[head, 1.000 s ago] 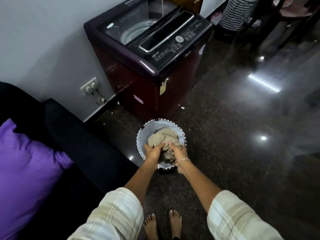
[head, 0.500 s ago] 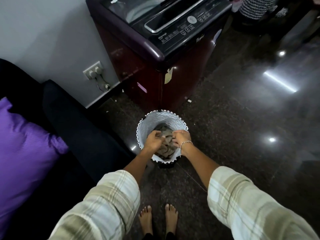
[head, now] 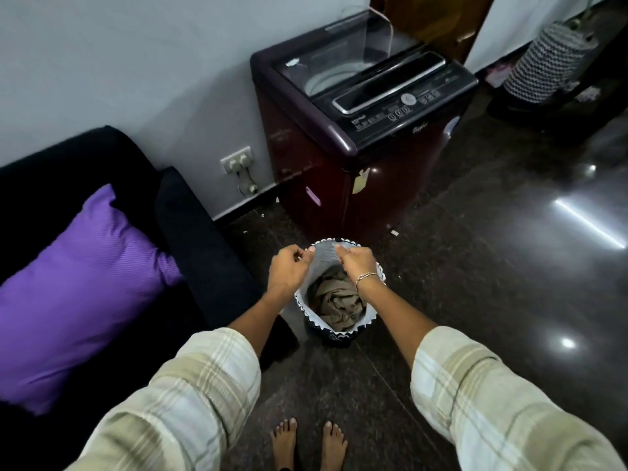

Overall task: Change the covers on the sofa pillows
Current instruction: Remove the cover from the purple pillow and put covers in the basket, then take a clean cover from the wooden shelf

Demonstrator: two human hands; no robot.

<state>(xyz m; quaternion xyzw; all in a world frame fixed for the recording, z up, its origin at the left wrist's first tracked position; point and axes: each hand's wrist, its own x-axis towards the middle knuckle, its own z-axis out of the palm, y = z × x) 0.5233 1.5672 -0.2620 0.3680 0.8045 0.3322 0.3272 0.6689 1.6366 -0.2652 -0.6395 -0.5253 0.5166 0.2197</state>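
A black sofa (head: 190, 232) fills the left, with a maroon washing machine (head: 356, 137) against the far wall to its right. A purple pillow (head: 78, 287) leans on the sofa. On the dark floor (head: 475, 266) near the sofa's arm stands a white-lined basket (head: 324, 261), and the crumpled tan cover (head: 334, 302) lies inside it. The left hand (head: 287, 270) and right hand (head: 356, 263) hover at its far rim with fingers curled; I cannot tell whether they pinch the lining

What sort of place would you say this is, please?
Most likely a room in a home, part sitting room, part laundry corner: a dark sofa with a purple pillow, a top-loading washing machine against the wall, and a laundry basket holding crumpled cloth on the polished floor.
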